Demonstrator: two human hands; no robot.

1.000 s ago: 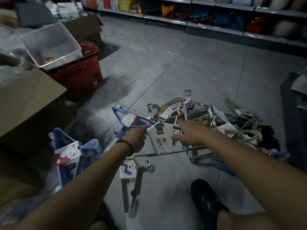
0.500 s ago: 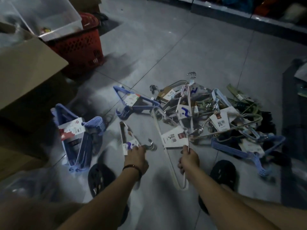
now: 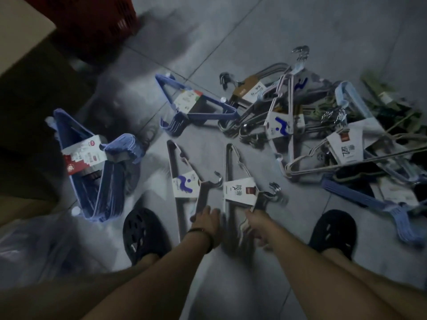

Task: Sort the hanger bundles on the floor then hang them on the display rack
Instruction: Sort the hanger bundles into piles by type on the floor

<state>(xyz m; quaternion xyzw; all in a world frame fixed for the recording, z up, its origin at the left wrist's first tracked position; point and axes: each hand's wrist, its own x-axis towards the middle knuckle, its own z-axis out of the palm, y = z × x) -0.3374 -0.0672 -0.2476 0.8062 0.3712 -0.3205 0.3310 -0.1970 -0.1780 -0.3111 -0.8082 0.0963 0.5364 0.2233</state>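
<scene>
Grey hanger bundle [image 3: 240, 191] in right hand [image 3: 257, 225].

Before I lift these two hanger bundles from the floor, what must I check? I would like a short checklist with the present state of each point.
1. Right hand grips the red-square label bundle: ok, fingers curl round its lower end.
2. Left hand grips the blue-squiggle label bundle: cannot tell, blurred.
3. Both bundles lie apart from the pile: ok.
4. Shoes off the bundles: ok.
5. Display rack in sight: not ok, none in this view.
</scene>
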